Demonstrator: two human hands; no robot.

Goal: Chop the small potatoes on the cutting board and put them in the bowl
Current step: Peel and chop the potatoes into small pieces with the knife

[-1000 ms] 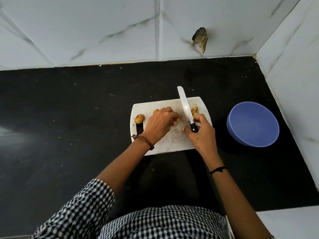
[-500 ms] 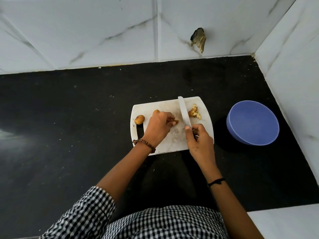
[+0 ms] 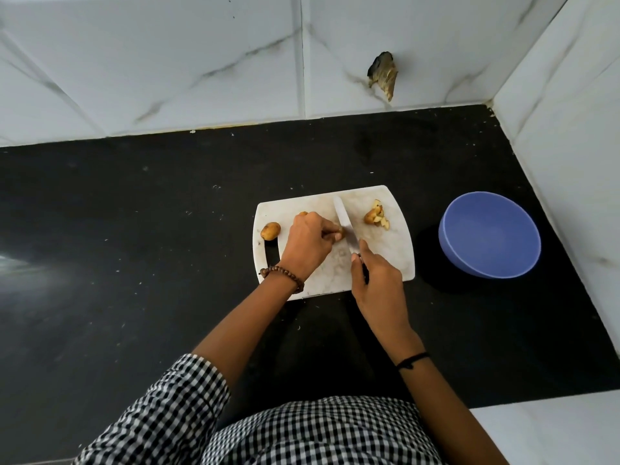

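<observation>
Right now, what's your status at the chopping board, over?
Left hand holds potato on board; right hand grips knife, blade against it. Chopped pieces on board, bowl empty. Nothing in the way.

The person wears a shirt with small black and white squares. It fills the bottom middle of the frame. The left sleeve, at the lower left, has the same squares and stops near the elbow. Past it the arm is bare. The right arm is bare all the way to the lower right edge. Just below the left hand, a bracelet of round brown beads goes around the wrist. Below the right hand, a thin black band goes around the wrist, with a little knot in it.
</observation>
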